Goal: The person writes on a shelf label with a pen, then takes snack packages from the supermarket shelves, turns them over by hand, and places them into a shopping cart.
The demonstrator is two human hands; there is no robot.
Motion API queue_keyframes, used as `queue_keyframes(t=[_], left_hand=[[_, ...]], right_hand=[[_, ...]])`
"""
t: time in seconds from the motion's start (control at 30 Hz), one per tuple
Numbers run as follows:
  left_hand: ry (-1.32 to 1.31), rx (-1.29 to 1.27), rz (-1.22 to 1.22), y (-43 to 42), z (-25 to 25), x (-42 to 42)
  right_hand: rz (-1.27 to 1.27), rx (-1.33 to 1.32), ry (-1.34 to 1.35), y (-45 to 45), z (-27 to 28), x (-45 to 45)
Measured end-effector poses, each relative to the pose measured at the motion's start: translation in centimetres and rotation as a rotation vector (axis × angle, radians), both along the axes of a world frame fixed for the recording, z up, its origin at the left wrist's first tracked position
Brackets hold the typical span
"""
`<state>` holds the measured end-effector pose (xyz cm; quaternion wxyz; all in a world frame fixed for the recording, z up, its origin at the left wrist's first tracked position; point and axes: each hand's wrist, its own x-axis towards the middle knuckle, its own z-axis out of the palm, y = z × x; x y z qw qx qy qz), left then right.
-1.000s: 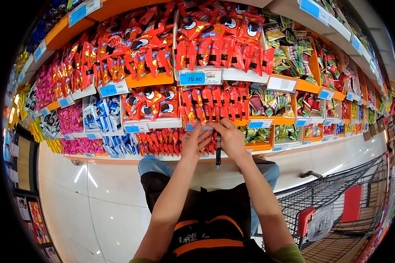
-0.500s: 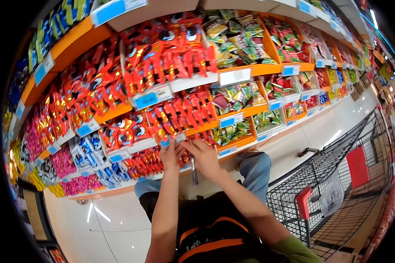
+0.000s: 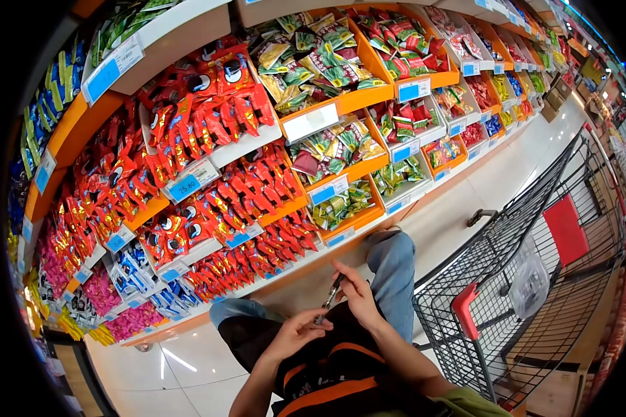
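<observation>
A slim, dark and silvery tool, perhaps a pen (image 3: 332,295), slants between my two hands in front of the black apron (image 3: 327,358). My right hand (image 3: 359,299) grips its upper part, with the index finger reaching past it. Around the lower end the fingers of my left hand (image 3: 300,335) are closed. The exact kind of tool is too small to make out. Both hands are apart from the shelves, just above my lap. Nearest beyond them lie red-wrapped sweets (image 3: 257,254) in the bottom bins.
Tiered bins of wrapped sweets run along the front, with a blue-and-white price label (image 3: 191,182) on an edge. Green packets (image 3: 344,205) fill a bin ahead. A wire shopping cart (image 3: 466,340) with a clear plastic bag (image 3: 530,285) stands close on my right.
Both hands have drawn back from the lower shelf edge toward my body, bringing the slim tool along. My left hand now holds its lower end. The view has turned to the right.
</observation>
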<state>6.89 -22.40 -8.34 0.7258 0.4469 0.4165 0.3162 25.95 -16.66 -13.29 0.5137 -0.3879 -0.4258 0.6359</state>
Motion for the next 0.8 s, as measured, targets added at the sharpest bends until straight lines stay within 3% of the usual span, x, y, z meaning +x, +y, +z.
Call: queue_keyframes(t=[0.2, 0.3, 0.5, 0.8], left_hand=[[0.166, 0.180, -0.066, -0.9, 4.3, 2.2], [0.317, 0.420, 0.022, -1.0, 4.4, 3.5], [0.375, 0.625, 0.104, -1.1, 3.7, 6.0], [0.335, 0.512, 0.056, -1.4, 3.6, 6.3]], right_hand=[[0.047, 0.045, -0.005, 0.7, 4.2, -0.6], [-0.025, 0.182, -0.111, 0.6, 4.4, -1.0], [-0.147, 0.236, -0.238, 0.1, 6.9, 0.0], [-0.146, 0.305, -0.331, -0.4, 8.5, 0.9]])
